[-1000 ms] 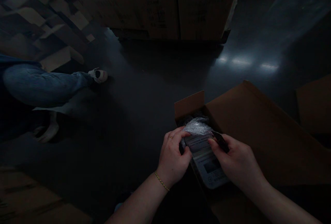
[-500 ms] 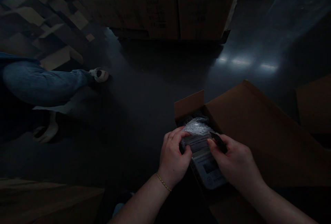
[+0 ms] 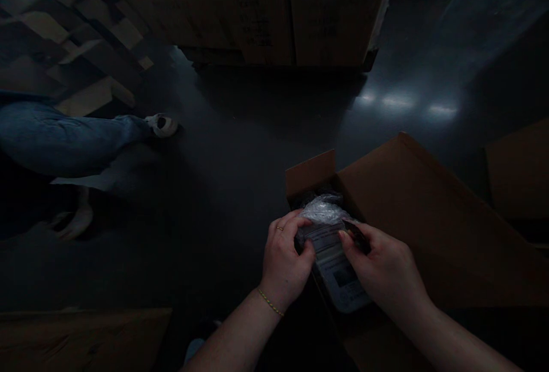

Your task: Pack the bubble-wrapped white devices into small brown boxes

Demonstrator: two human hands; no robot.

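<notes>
An opened cardboard box [image 3: 309,173] holds a flat labelled package [image 3: 341,280], partly covered by crumpled clear bubble wrap [image 3: 324,210]. My left hand [image 3: 286,257] is closed on the left edge of the bubble wrap, its thumb against the package's side. A ring and a thin cord bracelet are on this hand and wrist. My right hand [image 3: 384,263] grips a small dark tool [image 3: 358,237] with a pointed end, its thumb close to the printed label [image 3: 326,239]. The light is dim, so the tool's exact kind is hard to make out.
The box's large flap [image 3: 412,206] spreads to the right. Stacked cartons [image 3: 266,11] stand on a pallet ahead, and more boxes [image 3: 98,94] are piled at the upper left. A person's leg in jeans [image 3: 72,137] is at left. Another carton [image 3: 81,337] lies lower left.
The whole view has shifted slightly. My right hand with the dark tool has tilted a little beside the label; my left hand keeps its hold on the bubble wrap.
</notes>
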